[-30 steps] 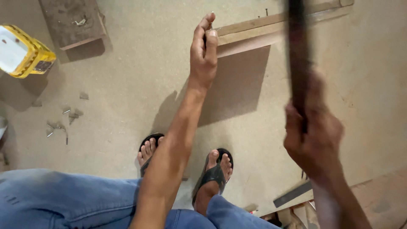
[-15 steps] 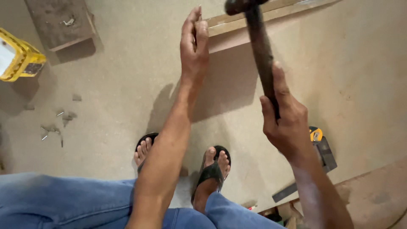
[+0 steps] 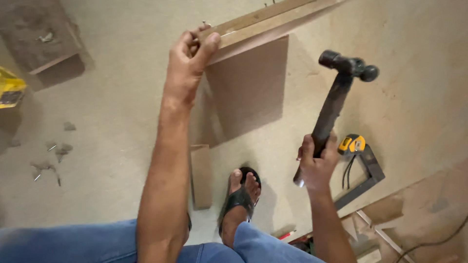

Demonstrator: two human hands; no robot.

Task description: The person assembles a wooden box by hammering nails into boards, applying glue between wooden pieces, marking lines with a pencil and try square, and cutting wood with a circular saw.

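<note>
**Nail pinched, hammer raised**

My left hand (image 3: 187, 65) reached out to the near end of the wooden strip (image 3: 265, 22), which lay on edge along the top of a brown board (image 3: 246, 87). Its fingers (image 3: 207, 46) were pressed together, pinching a small nail (image 3: 204, 23) upright on the strip's end. My right hand (image 3: 317, 165) was wrapped tight around the lower handle of the ball-peen hammer (image 3: 336, 104), whose dark head was tilted up and to the right, well apart from the nail. Just beside that hand a yellow tape measure (image 3: 352, 144) lay on the floor (image 3: 112, 126) next to a metal square (image 3: 368, 175). My foot in a black sandal (image 3: 240, 197) stood below the board.
</note>
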